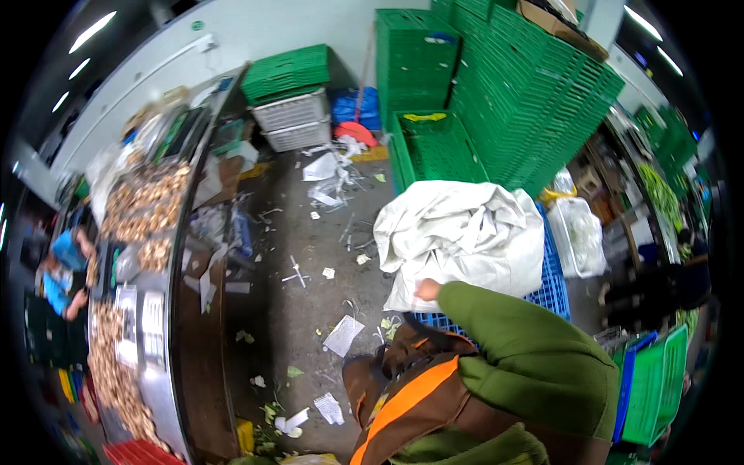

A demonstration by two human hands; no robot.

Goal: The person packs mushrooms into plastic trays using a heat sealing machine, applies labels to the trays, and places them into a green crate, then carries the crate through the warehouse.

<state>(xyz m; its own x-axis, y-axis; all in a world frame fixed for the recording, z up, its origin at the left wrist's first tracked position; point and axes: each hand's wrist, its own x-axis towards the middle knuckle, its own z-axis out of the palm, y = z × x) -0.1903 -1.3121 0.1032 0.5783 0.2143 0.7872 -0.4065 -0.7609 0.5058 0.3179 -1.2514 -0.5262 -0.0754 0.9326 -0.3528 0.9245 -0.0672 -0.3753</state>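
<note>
My right hand [426, 290] is closed on the near edge of a large white woven sack [465, 229]. The sack is crumpled, its top folded over, and it sits on a blue plastic pallet or crate [553, 267]. A green sleeve [527, 341] covers my right arm, which stretches across to the sack. Below it shows part of another green sleeve [480, 449], but my left hand is out of view. Over my body hangs a brown apron with an orange strap [411, 407].
Stacked green crates [527, 85] rise behind the sack, with an open green crate [438, 147] before them. Left stands a metal table [167, 387] bearing mushroom-like produce [116, 372]; a person in blue [62, 271] works beyond it. Paper and leaf scraps [343, 335] litter the floor.
</note>
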